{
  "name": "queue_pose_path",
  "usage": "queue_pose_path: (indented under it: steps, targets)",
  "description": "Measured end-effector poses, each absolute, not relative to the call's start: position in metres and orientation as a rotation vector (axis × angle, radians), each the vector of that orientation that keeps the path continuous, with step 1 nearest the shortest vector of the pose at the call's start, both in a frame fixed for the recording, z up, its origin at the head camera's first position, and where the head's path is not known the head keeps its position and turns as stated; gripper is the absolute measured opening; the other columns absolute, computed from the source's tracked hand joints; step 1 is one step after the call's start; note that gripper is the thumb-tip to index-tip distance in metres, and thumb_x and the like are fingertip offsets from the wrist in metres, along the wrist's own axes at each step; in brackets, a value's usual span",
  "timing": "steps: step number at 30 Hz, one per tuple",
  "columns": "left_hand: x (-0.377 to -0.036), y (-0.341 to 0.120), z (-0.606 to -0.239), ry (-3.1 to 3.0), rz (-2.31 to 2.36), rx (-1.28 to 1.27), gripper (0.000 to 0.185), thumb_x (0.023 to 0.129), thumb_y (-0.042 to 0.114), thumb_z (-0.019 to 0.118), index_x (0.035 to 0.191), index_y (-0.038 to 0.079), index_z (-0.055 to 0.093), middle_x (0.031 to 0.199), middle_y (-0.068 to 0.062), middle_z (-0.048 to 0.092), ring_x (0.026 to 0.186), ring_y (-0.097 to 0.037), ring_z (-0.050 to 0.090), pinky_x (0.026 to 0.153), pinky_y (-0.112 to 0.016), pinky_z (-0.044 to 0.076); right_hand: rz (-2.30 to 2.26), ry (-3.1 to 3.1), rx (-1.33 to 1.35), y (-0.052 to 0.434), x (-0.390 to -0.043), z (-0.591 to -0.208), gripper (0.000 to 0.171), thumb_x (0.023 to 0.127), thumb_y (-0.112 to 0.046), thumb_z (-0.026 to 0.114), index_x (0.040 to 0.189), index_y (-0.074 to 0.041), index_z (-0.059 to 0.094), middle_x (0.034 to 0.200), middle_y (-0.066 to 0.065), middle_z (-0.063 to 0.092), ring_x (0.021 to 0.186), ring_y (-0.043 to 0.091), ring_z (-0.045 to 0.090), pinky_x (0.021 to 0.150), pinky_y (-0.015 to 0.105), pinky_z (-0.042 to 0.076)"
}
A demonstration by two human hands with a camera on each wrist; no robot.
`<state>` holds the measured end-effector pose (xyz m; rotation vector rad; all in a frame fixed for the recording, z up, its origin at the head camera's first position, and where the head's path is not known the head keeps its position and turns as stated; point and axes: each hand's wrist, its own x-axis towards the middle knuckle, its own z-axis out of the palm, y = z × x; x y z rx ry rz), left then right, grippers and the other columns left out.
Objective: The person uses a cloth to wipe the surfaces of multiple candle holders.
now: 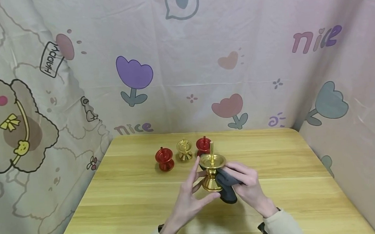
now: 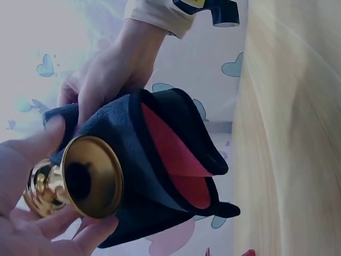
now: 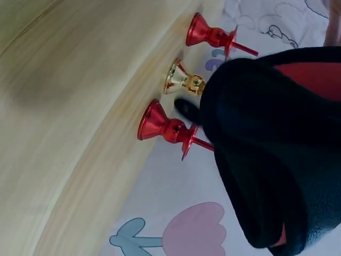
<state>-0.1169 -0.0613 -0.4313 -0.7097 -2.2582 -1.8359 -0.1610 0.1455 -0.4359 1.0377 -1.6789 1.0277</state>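
My left hand point(image 1: 186, 202) holds a large gold candlestick point(image 1: 210, 183) upright above the table, its thin spike pointing up. In the left wrist view, thumb and fingers curl round the candlestick point(image 2: 98, 184), whose hollow underside shows. A dark grey cloth point(image 1: 228, 196) is gripped by my right hand point(image 1: 247, 182) and lies against the candlestick's right side. Seen from the left wrist, the cloth point(image 2: 120, 128) is folded behind the candlestick and shows a pinkish-red inner side. The same cloth point(image 3: 250, 112) covers much of the right wrist view, hiding the right fingers.
Behind the hands on the wooden table point(image 1: 125, 208) stand a red candlestick point(image 1: 165, 158), a smaller gold candlestick point(image 1: 185, 152) and another red candlestick point(image 1: 203, 144), partly hidden. A printed fabric backdrop point(image 1: 178, 54) rises along the table's back and sides.
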Motion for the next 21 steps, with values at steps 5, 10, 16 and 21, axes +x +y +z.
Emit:
queue_pose_path:
  steps: [5, 10, 16, 21]
  targets:
    - [-0.120, -0.061, -0.431, -2.225, -1.809, -0.719, 0.110, 0.077, 0.019, 0.088, 0.162, 0.022, 0.018, 0.123, -0.011, 0.071, 0.116, -0.020, 0.068, 0.102, -0.040, 0.056, 1.093, -1.697, 1.070, 0.145, -0.162, -0.437, 0.018, 0.095, -0.001, 0.064, 0.107, 0.003, 0.076, 0.099, 0.022, 0.074, 0.094, 0.021, 0.072, 0.096, 0.017, 0.055]
    - [-0.123, -0.069, -0.430, -2.195, -1.972, -0.810, 0.107, 0.080, 0.008, 0.084, 0.162, 0.022, 0.018, 0.125, -0.017, 0.067, 0.114, -0.023, 0.067, 0.100, -0.036, 0.057, 1.356, -1.732, 1.092, 0.151, -0.163, -0.439, 0.050, 0.066, 0.029, 0.064, 0.107, 0.004, 0.076, 0.106, 0.018, 0.076, 0.109, 0.005, 0.069, 0.095, 0.017, 0.055]
    - [-0.122, -0.068, -0.430, -2.130, -2.062, -0.830, 0.100, 0.085, 0.006, 0.079, 0.162, 0.017, 0.017, 0.138, -0.028, 0.051, 0.119, -0.042, 0.064, 0.100, -0.038, 0.054, 1.281, -1.717, 1.074, 0.149, -0.163, -0.440, 0.036, 0.077, 0.021, 0.066, 0.107, 0.004, 0.076, 0.106, 0.019, 0.075, 0.109, 0.008, 0.070, 0.097, 0.017, 0.054]
    - [-0.118, -0.063, -0.431, -2.133, -1.933, -0.797, 0.107, 0.080, 0.008, 0.085, 0.162, 0.016, 0.018, 0.138, -0.023, 0.054, 0.122, -0.034, 0.061, 0.100, -0.037, 0.055, 1.022, -1.670, 1.029, 0.143, -0.160, -0.440, 0.021, 0.100, -0.009, 0.061, 0.104, 0.004, 0.077, 0.099, 0.022, 0.073, 0.093, 0.023, 0.073, 0.095, 0.018, 0.055]
